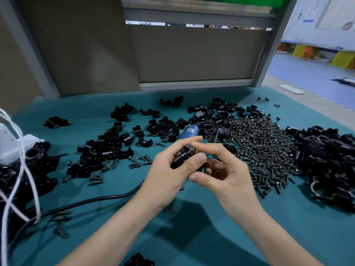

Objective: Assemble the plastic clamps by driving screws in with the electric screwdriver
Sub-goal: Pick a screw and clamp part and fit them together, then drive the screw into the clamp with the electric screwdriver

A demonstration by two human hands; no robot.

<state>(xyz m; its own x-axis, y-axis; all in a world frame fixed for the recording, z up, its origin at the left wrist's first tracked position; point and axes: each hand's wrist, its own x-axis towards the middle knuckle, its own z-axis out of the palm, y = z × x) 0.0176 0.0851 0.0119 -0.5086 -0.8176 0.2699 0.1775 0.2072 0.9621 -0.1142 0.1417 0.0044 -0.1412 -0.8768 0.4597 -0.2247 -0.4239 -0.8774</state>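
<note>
My left hand (167,169) grips a black plastic clamp (182,155) above the middle of the green table (192,237). My right hand (226,173) meets it from the right, thumb and forefinger pinching at the clamp's top; a small dark screw (206,165) shows by the thumb. The blue electric screwdriver (190,131) lies on the table just behind my hands, partly hidden by my fingers. A big heap of dark screws (265,150) lies to the right.
Loose black clamp halves (107,148) are scattered at centre left, and a pile of clamp parts (326,162) sits far right. A black cable (86,202) runs across the front left. White cords (21,169) and a white object (11,144) are at the left edge.
</note>
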